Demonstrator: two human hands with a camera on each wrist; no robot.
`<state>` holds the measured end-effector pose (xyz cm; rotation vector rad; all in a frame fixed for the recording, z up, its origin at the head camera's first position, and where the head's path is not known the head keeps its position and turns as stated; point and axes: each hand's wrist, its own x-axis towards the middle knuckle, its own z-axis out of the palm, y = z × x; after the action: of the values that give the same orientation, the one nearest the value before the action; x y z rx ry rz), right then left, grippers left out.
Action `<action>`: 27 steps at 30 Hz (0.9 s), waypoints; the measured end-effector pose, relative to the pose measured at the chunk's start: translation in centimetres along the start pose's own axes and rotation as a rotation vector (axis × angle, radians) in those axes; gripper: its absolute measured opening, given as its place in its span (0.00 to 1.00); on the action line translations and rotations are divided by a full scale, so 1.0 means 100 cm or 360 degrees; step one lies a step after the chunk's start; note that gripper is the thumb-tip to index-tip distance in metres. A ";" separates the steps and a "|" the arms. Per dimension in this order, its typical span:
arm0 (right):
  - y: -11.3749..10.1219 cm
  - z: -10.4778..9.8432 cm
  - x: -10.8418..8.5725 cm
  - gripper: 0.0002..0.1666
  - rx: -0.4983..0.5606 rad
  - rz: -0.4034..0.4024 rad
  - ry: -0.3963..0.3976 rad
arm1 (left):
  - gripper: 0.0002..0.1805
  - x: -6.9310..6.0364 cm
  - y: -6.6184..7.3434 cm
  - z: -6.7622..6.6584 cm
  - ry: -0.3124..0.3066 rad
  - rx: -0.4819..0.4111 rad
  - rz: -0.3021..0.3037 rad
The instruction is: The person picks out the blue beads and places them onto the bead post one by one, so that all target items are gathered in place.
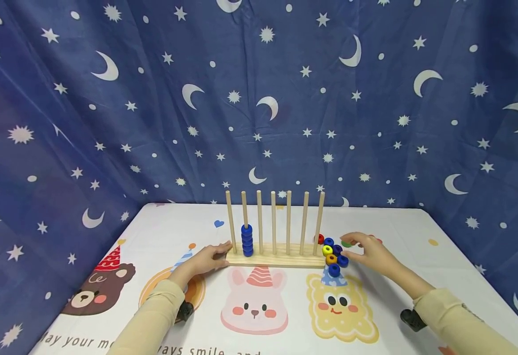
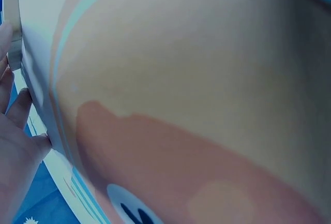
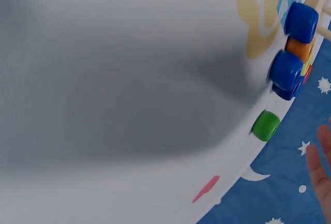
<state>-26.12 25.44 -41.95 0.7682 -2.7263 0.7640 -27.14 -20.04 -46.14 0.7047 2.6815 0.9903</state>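
A wooden peg rack [image 1: 277, 262] with several upright pegs stands on the table, a stack of blue beads [image 1: 247, 240] on its second peg from the left. At the rack's left end, my left hand [image 1: 205, 264] holds the base between thumb and fingers; the left wrist view shows only part of this hand. Loose beads lie by the right end: several blue ones [image 1: 334, 270], a yellow bead [image 1: 327, 250], an orange bead [image 1: 331, 259] and a red bead [image 1: 320, 238]. Over them my right hand [image 1: 372, 254] hovers, fingers apart, near a green bead [image 3: 266, 125].
A white tablecloth [image 1: 294, 305] printed with cartoon animals covers the table. Behind it hangs a blue curtain [image 1: 223, 123] with moons and stars. Dark wrist devices [image 1: 412, 319] sit under both forearms.
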 end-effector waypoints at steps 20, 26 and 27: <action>0.025 0.000 -0.004 0.21 0.0180 0.0083 -0.0382 | 0.33 0.002 -0.015 0.003 0.0017 -0.0083 0.0154; 0.033 0.006 -0.001 0.19 0.0241 0.0025 -0.0460 | 0.32 0.002 -0.014 0.003 0.0024 -0.0120 0.0115; 0.033 0.007 -0.001 0.19 0.0259 0.0027 -0.0474 | 0.32 0.000 -0.005 0.001 0.0021 -0.0134 0.0054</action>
<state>-27.85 27.55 -43.97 0.9646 -2.9614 0.9543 -27.28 -20.33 -46.52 0.7316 2.6293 1.1129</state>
